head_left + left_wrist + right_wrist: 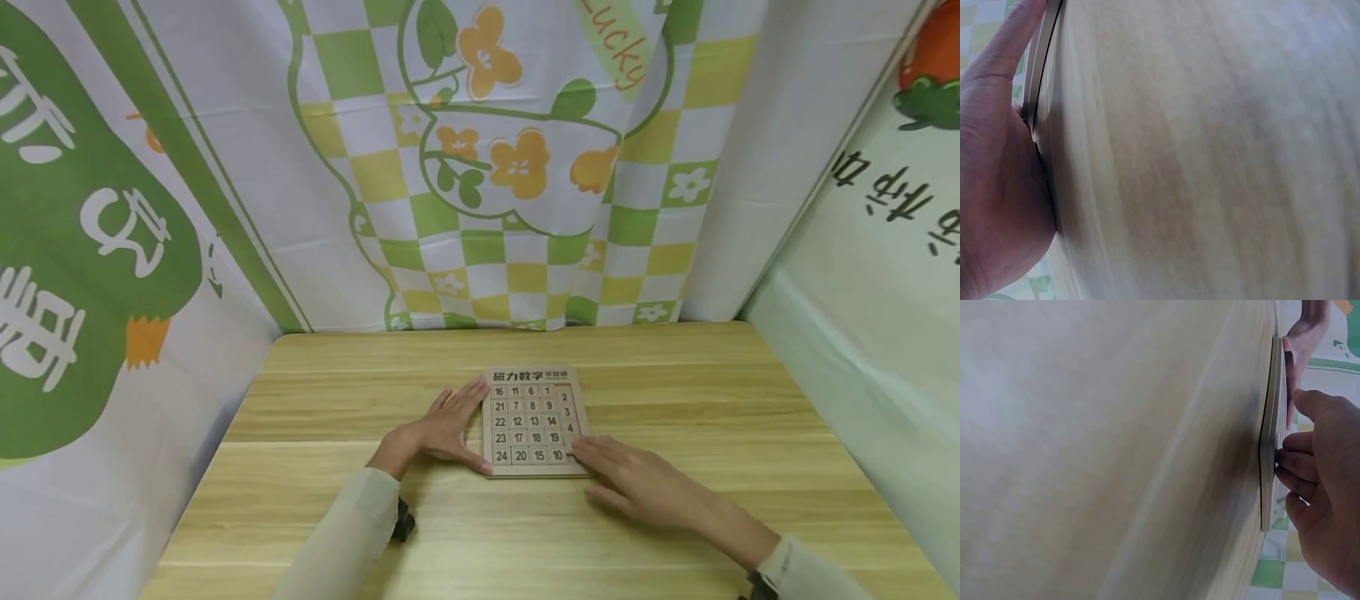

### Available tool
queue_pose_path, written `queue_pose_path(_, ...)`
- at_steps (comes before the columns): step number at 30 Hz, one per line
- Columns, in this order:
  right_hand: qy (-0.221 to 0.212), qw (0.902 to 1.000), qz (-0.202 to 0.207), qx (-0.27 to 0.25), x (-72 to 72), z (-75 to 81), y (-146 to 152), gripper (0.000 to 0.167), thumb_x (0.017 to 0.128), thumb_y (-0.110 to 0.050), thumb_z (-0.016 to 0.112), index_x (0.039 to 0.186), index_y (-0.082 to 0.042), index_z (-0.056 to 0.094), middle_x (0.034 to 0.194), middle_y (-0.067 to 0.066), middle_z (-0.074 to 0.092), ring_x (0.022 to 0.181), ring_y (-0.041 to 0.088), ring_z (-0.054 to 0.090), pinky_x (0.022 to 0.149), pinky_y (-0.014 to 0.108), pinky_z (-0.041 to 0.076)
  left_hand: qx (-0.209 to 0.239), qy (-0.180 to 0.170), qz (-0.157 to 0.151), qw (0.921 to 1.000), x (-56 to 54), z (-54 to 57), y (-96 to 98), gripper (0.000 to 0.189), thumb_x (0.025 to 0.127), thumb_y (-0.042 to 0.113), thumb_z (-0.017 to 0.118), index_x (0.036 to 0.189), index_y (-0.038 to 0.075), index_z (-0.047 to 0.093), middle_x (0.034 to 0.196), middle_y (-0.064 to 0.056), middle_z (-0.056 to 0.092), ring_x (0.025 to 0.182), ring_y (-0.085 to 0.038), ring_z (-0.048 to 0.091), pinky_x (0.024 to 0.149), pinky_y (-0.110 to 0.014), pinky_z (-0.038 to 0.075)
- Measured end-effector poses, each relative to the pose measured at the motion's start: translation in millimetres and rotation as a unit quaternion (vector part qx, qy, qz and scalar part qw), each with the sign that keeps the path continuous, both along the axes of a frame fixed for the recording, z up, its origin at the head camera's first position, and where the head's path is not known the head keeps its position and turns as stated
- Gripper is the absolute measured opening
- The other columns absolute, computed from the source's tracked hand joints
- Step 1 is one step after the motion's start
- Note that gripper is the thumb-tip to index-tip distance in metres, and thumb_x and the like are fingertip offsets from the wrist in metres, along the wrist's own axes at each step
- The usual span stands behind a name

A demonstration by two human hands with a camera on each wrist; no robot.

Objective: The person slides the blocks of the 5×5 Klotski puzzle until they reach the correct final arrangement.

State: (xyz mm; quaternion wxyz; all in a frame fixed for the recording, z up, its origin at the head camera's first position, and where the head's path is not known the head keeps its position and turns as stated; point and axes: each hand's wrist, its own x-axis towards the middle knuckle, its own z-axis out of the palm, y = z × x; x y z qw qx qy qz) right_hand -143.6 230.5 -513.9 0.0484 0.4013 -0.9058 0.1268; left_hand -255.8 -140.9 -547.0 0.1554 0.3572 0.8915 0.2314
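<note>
A wooden sliding number puzzle (536, 422) lies flat on the table, its numbered tiles facing up. My left hand (452, 423) rests along the puzzle's left side, thumb at the lower corner and the other fingers reaching toward the upper one. In the left wrist view the thumb (1007, 47) lies straight beside the board's edge. My right hand (645, 483) touches the lower end of the right column with its fingertips, which hide the tile there. Tiles 2, 3 and 4 in that column sit slightly lower than their neighbours, with a narrow gap above the 2.
The wood-grain table (330, 400) extends around the puzzle on all sides. A checked, flower-printed cloth (517, 250) hangs behind its back edge. More printed cloth hangs at the left (97, 250) and right (862, 275).
</note>
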Motion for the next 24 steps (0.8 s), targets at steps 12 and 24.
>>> queue_pose_path(12,-0.032,0.9995,0.002,0.002,-17.6,0.0,-5,0.058,0.107,-0.036,0.064,0.150,0.003,0.055,0.155,0.020,0.055,0.141,0.042,0.054,0.114,0.057,0.047,-0.007,-0.001,0.005,1.0000,-3.9,-8.1,-0.5,0.149,0.069,0.087,0.077,0.171,0.009,0.001,0.179,-0.012,-0.004,0.165,-0.030,-0.002,0.130,-0.063,-0.004)
queue_pose_path(24,0.002,0.9998,0.013,-0.018,-16.1,5.7,-13,0.059,0.102,-0.033,0.071,0.148,0.003,0.058,0.151,0.020,0.059,0.139,0.041,0.056,0.113,0.057,0.048,-0.009,0.003,-0.002,1.0000,0.2,1.5,0.0,0.146,0.073,0.087,0.074,0.170,0.005,0.002,0.178,-0.015,-0.004,0.165,-0.031,-0.002,0.131,-0.058,-0.006)
